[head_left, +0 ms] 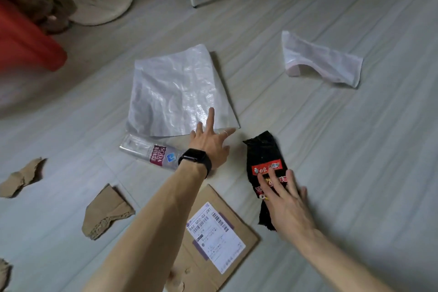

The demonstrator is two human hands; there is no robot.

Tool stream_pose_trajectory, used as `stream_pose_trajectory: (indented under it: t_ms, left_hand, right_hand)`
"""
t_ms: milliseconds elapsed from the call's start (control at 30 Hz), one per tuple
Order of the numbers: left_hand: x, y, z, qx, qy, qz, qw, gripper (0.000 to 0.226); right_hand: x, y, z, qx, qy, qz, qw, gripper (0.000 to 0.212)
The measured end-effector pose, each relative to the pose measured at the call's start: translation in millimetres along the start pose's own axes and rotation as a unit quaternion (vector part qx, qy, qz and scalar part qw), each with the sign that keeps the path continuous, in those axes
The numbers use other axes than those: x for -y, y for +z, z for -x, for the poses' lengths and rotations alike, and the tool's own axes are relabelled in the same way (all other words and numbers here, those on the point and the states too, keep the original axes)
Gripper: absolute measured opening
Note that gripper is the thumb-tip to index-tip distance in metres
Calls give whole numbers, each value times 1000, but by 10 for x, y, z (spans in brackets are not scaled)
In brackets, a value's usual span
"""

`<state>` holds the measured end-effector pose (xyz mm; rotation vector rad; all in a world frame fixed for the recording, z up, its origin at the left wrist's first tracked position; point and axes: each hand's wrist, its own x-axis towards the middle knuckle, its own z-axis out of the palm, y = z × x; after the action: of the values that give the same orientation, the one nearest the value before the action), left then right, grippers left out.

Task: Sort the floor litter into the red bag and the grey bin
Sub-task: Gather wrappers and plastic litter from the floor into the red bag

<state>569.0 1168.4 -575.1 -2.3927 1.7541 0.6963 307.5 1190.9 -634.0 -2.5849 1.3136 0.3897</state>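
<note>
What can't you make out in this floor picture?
Head view only:
1. The grey bin is out of frame.
2. The red bag is blurred and cut off by the left edge, so its opening is unseen.
3. The cap end of the soda bottle is hidden behind the left hand and wrist.
4. The lower half of the black wrapper is covered by the right hand.
5. The fine print on the shipping label is too small to read.

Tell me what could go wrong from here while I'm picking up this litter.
The left hand reaches over the lying clear bottle toward the silver sheet; the wrist could knock it rolling. The right hand rests flat on the black wrapper, which may slide instead of lifting. The grey bin is out of view.
</note>
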Motion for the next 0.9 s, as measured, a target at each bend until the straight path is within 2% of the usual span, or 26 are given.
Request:
stream_pose_trajectory:
  t_ms: [67,167,267,367,500,633,733,800,900]
  left_hand:
    - [-32,100,-224,3,-34,-9,999,60]
    - [-43,254,-381,-41,-91,-22,995,45]
    - [-90,297,-364,-79,-56,-21,995,31]
    - [-65,208,-232,-90,-21,-32,995,35]
    - [40,-52,35,-161,-33,57,985,37]
    - [75,-417,618,-322,19,149,935,27]
    - [165,-723,1365,-408,16,202,890,25]
    - [274,-885,1807,-439,25,211,873,24]
    - [627,-1141,2903,-500,-25,177,847,20]
  right_hand:
    - [3,-3,-15,19,7,-7,1000,86]
    - [49,-40,-29,19,9,-3,1000,89]
    - [23,-9,-28,48,9,-28,998,81]
    - [41,-117,-15,66,8,-30,997,75]
    - [69,-271,1,87,10,-34,996,72]
    - [188,-441,-162,104,41,18,994,72]
    - [360,-815,-180,134,55,24,989,54]
    - [373,-972,-64,107,88,12,990,44]
    - [631,-1209,411,39,65,-20,997,52]
